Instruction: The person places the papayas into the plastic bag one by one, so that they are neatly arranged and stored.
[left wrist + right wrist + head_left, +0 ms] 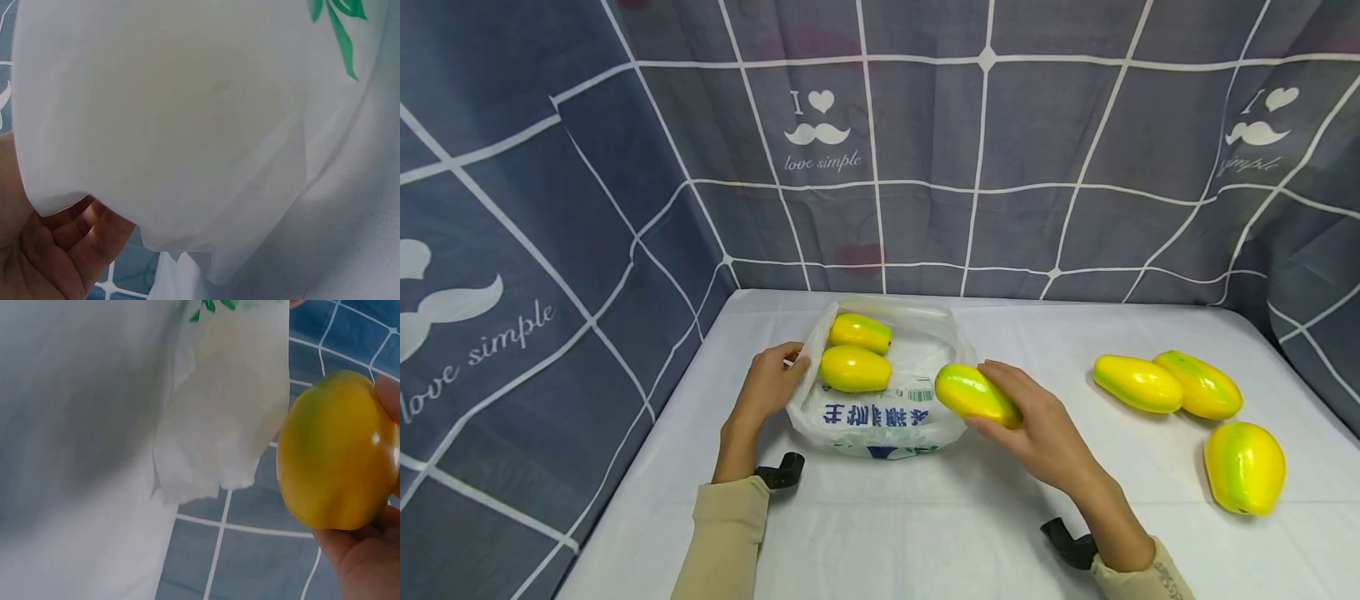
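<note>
A white plastic bag [850, 425] with blue print lies with its mouth spread on the table, two yellow mangoes [855, 369] inside its left part. My left hand [769, 385] pinches the bag's left rim; in the left wrist view the bag's wall [187, 137] covers part of those fingers. Between thumb and fingers, my right hand [1037, 425] holds a yellow-green mango [973, 393] over the bag's right rim. The right wrist view shows this mango [340, 450] close up, the bag [219, 425] beside it.
Three more mangoes [1243, 467] sit on the right of the white-covered table [880, 533], two of them touching. A dark grey checked curtain [925, 150] rises along the back and both sides. Black wrist mounts [1067, 546] stick out below the hands.
</note>
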A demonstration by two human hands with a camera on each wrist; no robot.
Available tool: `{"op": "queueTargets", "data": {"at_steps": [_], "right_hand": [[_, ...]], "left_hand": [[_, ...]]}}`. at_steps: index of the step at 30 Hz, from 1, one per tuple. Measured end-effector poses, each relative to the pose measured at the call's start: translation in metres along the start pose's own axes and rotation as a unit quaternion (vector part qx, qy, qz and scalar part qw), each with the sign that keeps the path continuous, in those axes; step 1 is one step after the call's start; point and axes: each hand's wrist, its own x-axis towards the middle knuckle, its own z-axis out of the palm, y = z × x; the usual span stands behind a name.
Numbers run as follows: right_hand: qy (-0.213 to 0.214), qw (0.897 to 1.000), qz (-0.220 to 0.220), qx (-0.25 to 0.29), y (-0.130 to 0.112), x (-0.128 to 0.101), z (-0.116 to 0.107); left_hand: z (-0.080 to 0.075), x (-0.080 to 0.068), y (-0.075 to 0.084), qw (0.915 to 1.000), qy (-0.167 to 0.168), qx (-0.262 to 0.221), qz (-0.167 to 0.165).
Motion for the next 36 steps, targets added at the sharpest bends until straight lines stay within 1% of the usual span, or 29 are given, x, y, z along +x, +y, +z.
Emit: {"op": "queueTargets", "data": {"at_steps": [4,8,12,15,22,30,36], "right_hand": [[0.005,1.0,-0.008,0.005,-0.005,0.0,0.007],[0.007,1.0,-0.004,0.008,-0.012,0.002,0.014],[-0.001,1.0,0.004,0.007,-0.018,0.004,0.02],[-0.005,1.0,0.002,0.002,-0.02,0.005,0.024],[0.001,1.0,-0.016,0.006,-0.027,0.009,0.035],[-0.002,0.999,-0.038,0.009,-0.037,0.013,0.052],[-0.001,0.999,-0.02,0.031,-0.048,0.027,0.066]], "left_hand": [[0.0,0.0,0.001,1.0,0.001,0.0,0.002],[-0.001,0.0,0.0,1.0,0.004,0.005,0.003],[-0.003,0.0,0.0,1.0,0.005,0.004,0.005],[-0.004,0.0,0.0,1.0,0.004,0.003,0.003],[-0.004,0.001,0.001,1.0,0.002,0.005,0.003],[0.001,0.002,0.001,1.0,0.004,-0.002,0.006],[0.002,0.001,0.0,1.0,0.003,0.003,0.008]]}}
